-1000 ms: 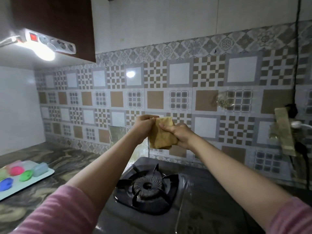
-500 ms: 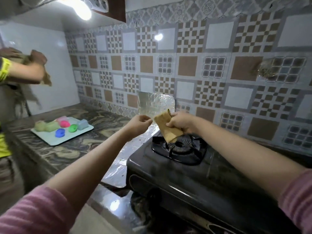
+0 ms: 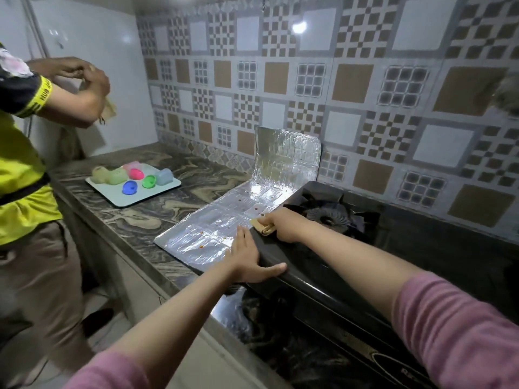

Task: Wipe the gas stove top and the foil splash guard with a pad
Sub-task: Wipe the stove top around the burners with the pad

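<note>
The gas stove [image 3: 407, 248] is the biggest thing here, a black, glossy body sitting on the marble counter [image 3: 146, 217] at the right, with its burner [image 3: 327, 213] toward the far left corner. It looks heavy and rigid, so it should take firm rubbing without shifting, though the smooth top will let a cloth slide easily.

Just left of it lies the foil splash guard [image 3: 224, 223], one part flat on the counter and touching the stove's left side, the far part bent upright against the tiled wall [image 3: 365, 94]. Small reddish-brown spots dot the flat part. Foil of this kind is probably thin, light and easily creased or torn, so it likely wants gentle strokes and a hand holding it down.

The left hand [image 3: 248, 258] rests flat at the stove's near left edge, fingers together and extended, thumb spread along the rim, gripping nothing.

The right hand [image 3: 283, 224] has its fingers curled tight on the pad [image 3: 261, 224], pressing it onto the stove's left edge, right beside the foil. The pad is tan, small and folded; it seems soft and pliable, best held bunched under the fingertips as now.

Far left, a tray [image 3: 134, 192] of coloured cups sits well apart from the work.
</note>
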